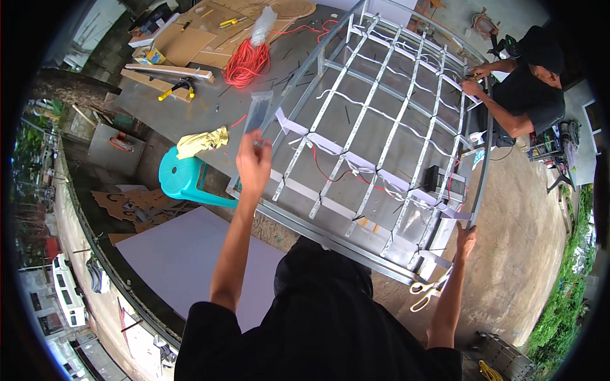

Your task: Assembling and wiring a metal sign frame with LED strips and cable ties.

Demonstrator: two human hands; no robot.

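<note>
My left hand point(254, 164) is raised at the frame's left side, fingers curled at the lower end of a clear plastic bag point(258, 109) of thin black strips that look like cable ties. My right hand point(466, 241) grips the near right corner of a metal frame point(333, 240). Rows of white LED strips point(382, 135) run across the frame, joined by white wires and tied with black ties. Scissors point(422, 294) with cream handles hang by the near right corner, beside my right forearm. A dark box-shaped power unit point(438, 181) sits inside the frame, near red wires.
Across the frame, a co-worker point(530, 89) has both hands at its far right edge. On the grey table point(190, 120) lie red cord point(246, 65), cardboard point(184, 43), a clamp point(178, 87) and a yellow cloth point(202, 141). A turquoise stool point(180, 174) stands left, by a white panel point(197, 260).
</note>
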